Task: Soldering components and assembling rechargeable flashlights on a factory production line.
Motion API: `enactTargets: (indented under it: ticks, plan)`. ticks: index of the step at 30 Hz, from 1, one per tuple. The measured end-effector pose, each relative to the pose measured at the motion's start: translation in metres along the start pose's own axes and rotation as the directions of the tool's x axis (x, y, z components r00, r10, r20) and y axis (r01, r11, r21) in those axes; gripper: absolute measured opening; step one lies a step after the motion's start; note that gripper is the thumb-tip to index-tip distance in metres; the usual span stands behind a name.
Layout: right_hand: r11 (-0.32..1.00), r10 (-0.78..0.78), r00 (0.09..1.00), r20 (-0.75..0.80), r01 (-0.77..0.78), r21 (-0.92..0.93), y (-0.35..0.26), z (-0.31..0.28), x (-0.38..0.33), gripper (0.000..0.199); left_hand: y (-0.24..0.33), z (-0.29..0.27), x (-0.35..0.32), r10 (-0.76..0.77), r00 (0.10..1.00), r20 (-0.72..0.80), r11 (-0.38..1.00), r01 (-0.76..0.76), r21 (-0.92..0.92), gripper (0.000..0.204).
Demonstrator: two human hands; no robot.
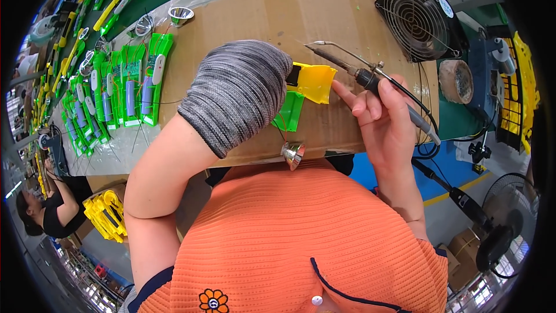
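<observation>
A grey-and-black striped knitted sleeve covers my left hand (pixel 271 61), and its fingers are hidden. Against its right side sits a yellow plastic shell (pixel 318 83) with a black part at its left end. Below that, a green plastic shell (pixel 291 112) sticks out from under the sleeve. A thin wire runs from the green shell to a shiny reflector cup (pixel 293 154) at the table's near edge. My right hand (pixel 387 119) is closed around a soldering iron (pixel 365 78), its tip pointing up and left above the yellow shell. One right fingertip reaches the yellow shell's right edge.
Several green shells (pixel 152 81) with batteries, boards and wires lie at the left, reflector cups (pixel 181 15) behind them. Brown cardboard (pixel 249 12) covers the table. A black fan (pixel 414 17) stands far right, near a round block (pixel 456 81). Another person (pixel 58 203) sits far left.
</observation>
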State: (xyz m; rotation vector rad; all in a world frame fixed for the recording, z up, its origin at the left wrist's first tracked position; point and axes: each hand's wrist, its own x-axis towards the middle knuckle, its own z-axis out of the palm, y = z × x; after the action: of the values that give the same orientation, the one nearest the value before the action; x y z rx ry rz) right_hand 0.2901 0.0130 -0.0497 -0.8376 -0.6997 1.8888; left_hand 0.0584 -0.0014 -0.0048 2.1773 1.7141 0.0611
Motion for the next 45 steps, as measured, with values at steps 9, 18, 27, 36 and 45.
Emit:
enactTargets:
  ticks: [9,18,27,36,45]
  plan:
    - [0.98,-0.11,0.994,0.002,0.108,0.165,0.003,-0.02,-0.002,0.01,0.008,-0.026,-0.028,0.353,0.932,-0.087,0.919,-0.328,0.221,0.024]
    - [0.979,-0.146,0.988,0.047,0.138,0.151,0.008,-0.013,0.002,0.013,0.017,0.007,-0.052,0.596,0.795,0.11,0.788,-0.606,0.111,0.031]
    - [0.965,-0.129,0.991,-0.04,0.135,0.226,0.005,-0.025,-0.007,0.019,0.024,0.023,-0.079,0.298,0.839,-0.454,0.953,-0.289,0.091,0.032]
    - [0.99,-0.139,0.982,0.124,0.132,0.058,0.006,-0.013,-0.048,0.009,-0.064,0.026,-0.116,-0.233,0.65,-0.723,0.967,0.078,-0.241,0.018]
    - [0.994,-0.058,0.992,0.115,0.067,-0.082,0.023,0.001,-0.061,0.013,-0.049,0.019,-0.081,0.142,0.892,-0.43,0.915,-0.284,-0.287,0.019]
